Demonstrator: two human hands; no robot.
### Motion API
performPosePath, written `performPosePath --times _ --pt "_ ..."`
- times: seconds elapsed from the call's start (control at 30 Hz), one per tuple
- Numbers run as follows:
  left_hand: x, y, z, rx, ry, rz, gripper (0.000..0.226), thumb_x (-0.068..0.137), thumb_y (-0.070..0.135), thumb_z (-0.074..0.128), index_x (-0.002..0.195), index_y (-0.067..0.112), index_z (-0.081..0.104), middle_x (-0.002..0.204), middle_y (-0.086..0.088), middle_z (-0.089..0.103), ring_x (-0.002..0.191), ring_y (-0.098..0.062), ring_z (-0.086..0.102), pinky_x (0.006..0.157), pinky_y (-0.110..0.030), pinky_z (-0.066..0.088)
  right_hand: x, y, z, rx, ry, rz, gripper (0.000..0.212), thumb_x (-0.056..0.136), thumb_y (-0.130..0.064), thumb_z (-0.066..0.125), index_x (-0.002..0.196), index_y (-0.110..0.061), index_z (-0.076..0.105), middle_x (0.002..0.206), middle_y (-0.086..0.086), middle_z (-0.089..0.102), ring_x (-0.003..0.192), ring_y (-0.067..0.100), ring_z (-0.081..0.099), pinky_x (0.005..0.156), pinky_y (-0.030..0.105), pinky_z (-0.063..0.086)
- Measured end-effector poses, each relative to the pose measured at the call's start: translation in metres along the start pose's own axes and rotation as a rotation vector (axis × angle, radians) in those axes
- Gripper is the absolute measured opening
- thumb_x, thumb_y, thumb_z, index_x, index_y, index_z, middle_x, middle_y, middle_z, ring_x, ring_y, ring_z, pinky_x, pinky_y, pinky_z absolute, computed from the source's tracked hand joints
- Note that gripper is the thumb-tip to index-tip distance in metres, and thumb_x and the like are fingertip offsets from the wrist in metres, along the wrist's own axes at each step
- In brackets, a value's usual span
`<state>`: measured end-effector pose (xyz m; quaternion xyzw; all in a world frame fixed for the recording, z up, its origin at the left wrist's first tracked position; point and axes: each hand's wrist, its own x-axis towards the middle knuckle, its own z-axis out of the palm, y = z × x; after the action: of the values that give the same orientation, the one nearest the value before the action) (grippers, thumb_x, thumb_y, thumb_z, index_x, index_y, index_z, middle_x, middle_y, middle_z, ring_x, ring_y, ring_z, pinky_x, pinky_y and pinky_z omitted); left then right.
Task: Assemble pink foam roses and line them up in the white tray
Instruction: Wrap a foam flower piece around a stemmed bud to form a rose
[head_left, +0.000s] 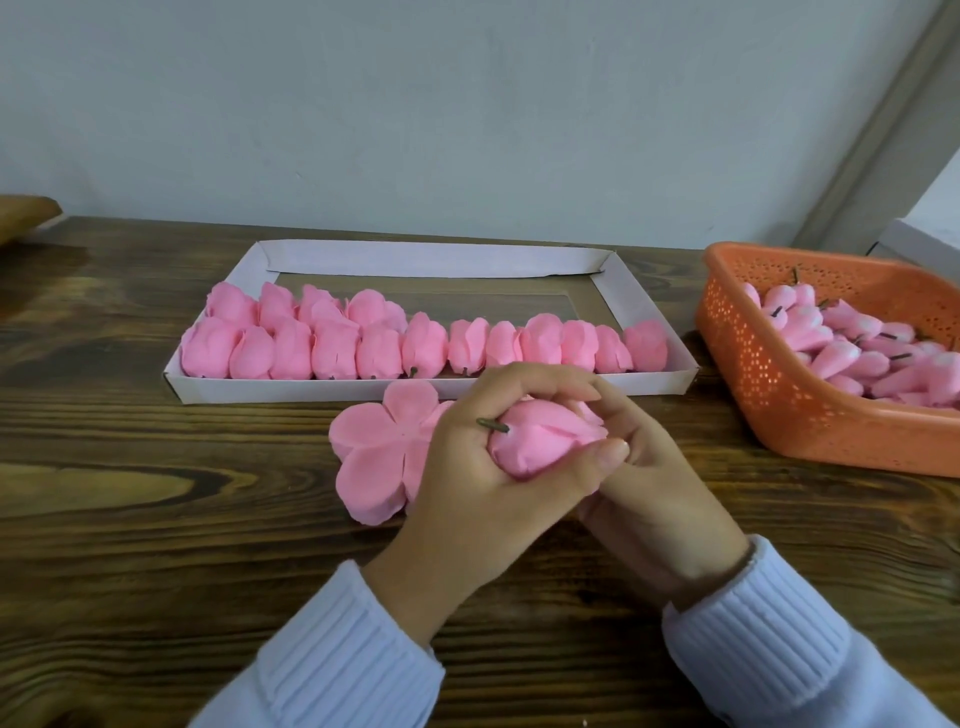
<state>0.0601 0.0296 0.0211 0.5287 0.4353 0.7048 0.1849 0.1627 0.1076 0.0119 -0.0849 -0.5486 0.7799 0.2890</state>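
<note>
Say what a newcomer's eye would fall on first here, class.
At centre, the left hand and right hand curl their fingers round a pink foam rose with a dark stem. Behind, a white cardboard tray holds rows of finished pink foam roses; at right, an orange perforated plastic basket holds pink foam buds, and a flat pink foam petal cut-out lies left of the hands.

Left hand (467, 488), right hand (660, 493) together, fingers (545, 382) curled round rose (540, 441).

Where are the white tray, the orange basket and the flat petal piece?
white tray (285, 389), head view, front wall.
orange basket (763, 374), head view, perforated side wall.
flat petal piece (358, 431), head view, left petal.
</note>
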Motion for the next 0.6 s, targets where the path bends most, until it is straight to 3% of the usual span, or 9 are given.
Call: performPosePath --times 0.07,0.13,0.2,0.33,0.43,0.5,0.6 --pt "0.000 0.000 0.001 0.038 0.021 0.022 0.016 0.074 0.017 0.073 0.088 0.018 0.065 0.091 0.008 0.071 0.090 -0.014 0.068 0.077 -0.025 0.053 -0.001 0.000 0.000 -0.019 -0.029 -0.004 0.052 0.070 -0.012 0.082 0.117 -0.007 0.061 0.099 0.027 0.058 0.093 0.041 0.046 0.082 0.049 0.032" --pt "0.000 -0.001 0.000 0.078 0.064 0.022 0.010 0.076 0.018 0.070 0.083 0.021 0.064 0.085 0.014 0.069 0.085 -0.007 0.067 0.073 -0.017 0.050 -0.001 -0.003 0.000 -0.082 -0.006 -0.027 0.045 0.076 -0.001 0.072 0.118 -0.011 0.060 0.096 0.019 0.066 0.084 0.033 0.060 0.074 0.035 0.049" --pt "0.001 -0.003 -0.002 0.149 0.137 0.000 0.008 0.077 0.022 0.070 0.080 0.025 0.063 0.079 0.016 0.068 0.081 -0.005 0.066 0.072 -0.015 0.049 0.000 -0.007 -0.003 -0.174 0.068 -0.099 0.048 0.077 0.010 0.062 0.120 -0.012 0.056 0.092 0.008 0.071 0.080 0.016 0.069 0.064 0.019 0.053" --pt "0.003 -0.007 -0.005 0.268 0.201 -0.070 0.008 0.077 0.020 0.071 0.078 0.021 0.063 0.076 0.016 0.067 0.077 -0.002 0.065 0.068 -0.012 0.047 0.001 -0.013 -0.010 -0.405 0.319 -0.347 0.031 0.077 0.002 0.059 0.104 -0.013 0.061 0.097 0.000 0.070 0.092 0.017 0.068 0.078 0.025 0.054" --pt "0.000 -0.009 -0.003 0.393 0.128 -0.109 0.010 0.073 0.027 0.069 0.080 0.022 0.064 0.076 0.010 0.067 0.075 -0.008 0.064 0.064 -0.021 0.050 -0.002 -0.011 -0.006 -0.659 0.261 -0.539 0.014 0.083 -0.011 0.065 0.095 -0.018 0.066 0.102 -0.003 0.067 0.106 0.011 0.062 0.086 0.023 0.049" --pt "-0.002 -0.011 -0.001 0.458 0.041 -0.112 0.014 0.070 0.021 0.068 0.083 0.020 0.062 0.071 0.005 0.064 0.070 -0.011 0.063 0.061 -0.028 0.051 -0.004 -0.007 0.000 -0.762 0.219 -0.559 0.009 0.081 -0.020 0.067 0.088 -0.025 0.071 0.107 -0.004 0.065 0.110 0.014 0.060 0.091 0.025 0.046" --pt "-0.001 -0.014 0.001 0.564 -0.054 -0.070 0.024 0.069 0.004 0.067 0.077 0.021 0.052 0.064 0.011 0.052 0.062 -0.005 0.052 0.056 -0.021 0.044 -0.003 -0.001 0.004 -0.813 0.213 -0.518 0.009 0.076 -0.021 0.070 0.083 -0.026 0.073 0.107 -0.004 0.066 0.107 0.009 0.062 0.091 0.020 0.044"
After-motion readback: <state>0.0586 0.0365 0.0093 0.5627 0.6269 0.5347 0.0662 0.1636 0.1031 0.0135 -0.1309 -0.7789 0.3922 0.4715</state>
